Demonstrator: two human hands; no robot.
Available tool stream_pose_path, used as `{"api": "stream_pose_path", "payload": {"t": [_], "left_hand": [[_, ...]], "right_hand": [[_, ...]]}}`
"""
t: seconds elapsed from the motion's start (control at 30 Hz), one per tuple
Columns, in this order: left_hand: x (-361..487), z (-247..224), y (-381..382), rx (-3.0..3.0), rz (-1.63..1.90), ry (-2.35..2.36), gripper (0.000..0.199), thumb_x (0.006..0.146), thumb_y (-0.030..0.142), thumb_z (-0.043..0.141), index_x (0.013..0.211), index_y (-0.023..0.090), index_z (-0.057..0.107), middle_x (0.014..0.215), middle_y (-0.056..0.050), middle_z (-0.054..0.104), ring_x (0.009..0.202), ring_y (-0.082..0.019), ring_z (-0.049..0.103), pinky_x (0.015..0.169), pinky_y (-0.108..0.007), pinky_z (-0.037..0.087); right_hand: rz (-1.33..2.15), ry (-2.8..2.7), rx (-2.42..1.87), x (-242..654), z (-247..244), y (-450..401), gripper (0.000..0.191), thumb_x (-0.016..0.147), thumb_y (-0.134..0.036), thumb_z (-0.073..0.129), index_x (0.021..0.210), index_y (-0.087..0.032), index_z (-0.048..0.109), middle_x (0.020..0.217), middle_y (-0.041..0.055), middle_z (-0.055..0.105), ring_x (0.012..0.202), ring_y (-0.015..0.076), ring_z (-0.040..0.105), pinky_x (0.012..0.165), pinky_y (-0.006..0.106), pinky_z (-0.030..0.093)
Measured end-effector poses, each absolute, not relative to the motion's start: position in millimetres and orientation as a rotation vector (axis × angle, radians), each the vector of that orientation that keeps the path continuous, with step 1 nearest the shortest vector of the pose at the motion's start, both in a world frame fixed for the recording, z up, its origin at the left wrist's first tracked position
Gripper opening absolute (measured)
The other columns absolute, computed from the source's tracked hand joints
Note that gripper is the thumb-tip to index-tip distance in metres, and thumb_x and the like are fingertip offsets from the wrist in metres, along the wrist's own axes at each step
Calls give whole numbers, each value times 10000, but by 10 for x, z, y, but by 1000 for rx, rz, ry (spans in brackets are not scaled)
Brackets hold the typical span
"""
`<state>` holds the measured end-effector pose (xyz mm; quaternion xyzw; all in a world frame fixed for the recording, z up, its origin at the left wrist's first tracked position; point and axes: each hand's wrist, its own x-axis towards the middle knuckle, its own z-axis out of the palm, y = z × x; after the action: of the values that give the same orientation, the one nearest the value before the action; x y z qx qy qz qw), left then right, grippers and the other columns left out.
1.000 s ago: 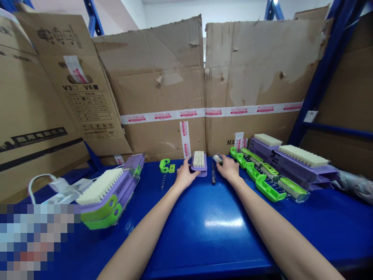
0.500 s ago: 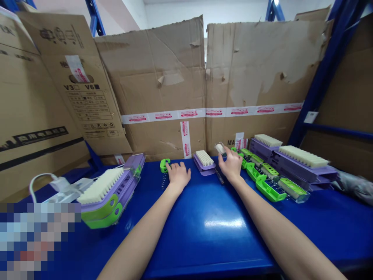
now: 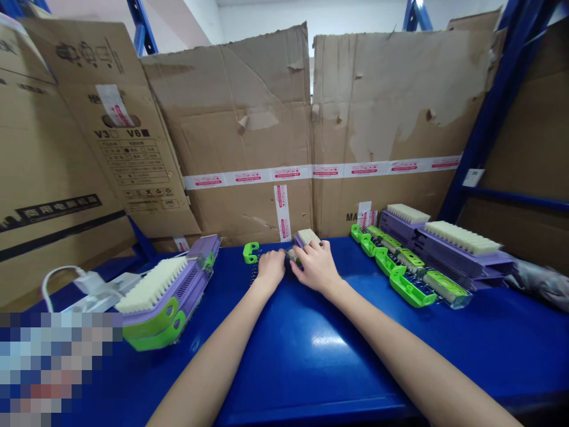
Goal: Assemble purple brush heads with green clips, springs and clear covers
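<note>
Near the middle of the blue table my hands are close together. Pinched in my right hand is a small clear plastic piece, mostly covered by its fingers. My left hand is curled closed beside that piece; whatever its fingertips grip is hidden. A bright green plastic part lies just left of my left hand, with dark coil springs in front of it, partly covered. Behind my right hand sits a purple block with cream bristles, partly hidden.
At right stands a row of green plastic parts and clear pieces with green tops. Larger purple bristle blocks lie behind them. Another purple and green block and a white power strip are at left. Cardboard sheets line the back.
My right hand has moved left from beside the green row, bringing the clear piece over to my left hand. My left hand has shifted slightly off the green part, and its fingers have curled in.
</note>
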<state>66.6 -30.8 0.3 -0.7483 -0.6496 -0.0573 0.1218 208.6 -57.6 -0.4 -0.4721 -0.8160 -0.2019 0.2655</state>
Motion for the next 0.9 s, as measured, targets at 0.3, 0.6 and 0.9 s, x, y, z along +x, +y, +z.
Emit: {"api": "stream_pose_path", "payload": {"t": [0.3,0.6,0.9], "left_hand": [[528,21,-265,-2279,-345,-1906,373,827,102,452,1180,174,547,1045,-127,677,1015,-252,635,831,-326,476],[467,19,-136,-2338,-1044,-1826,250,789,172,581,1035,194,620,1013,-71,706,970,-200,653,858,-285,483],[617,59,-254,-2732,-1113,-1533,251,806,144,539,1015,201,666,1059,-30,698,993,-165,636,935,-286,465]], "right_hand": [[-405,-2365,-1343,2092,-42,-578,460,835,-300,467,1265,-144,515,1072,167,651,1102,326,450,943,534,218],[-206,-2389,-1432,2277,-36,-451,578,831,-269,471,1389,-147,387,1201,159,606,1233,316,373,1049,610,-17],[-50,-2280,-1374,2419,-59,-322,678,807,-226,567,1432,-184,308,1269,125,564,1243,248,404,1082,490,101]]}}
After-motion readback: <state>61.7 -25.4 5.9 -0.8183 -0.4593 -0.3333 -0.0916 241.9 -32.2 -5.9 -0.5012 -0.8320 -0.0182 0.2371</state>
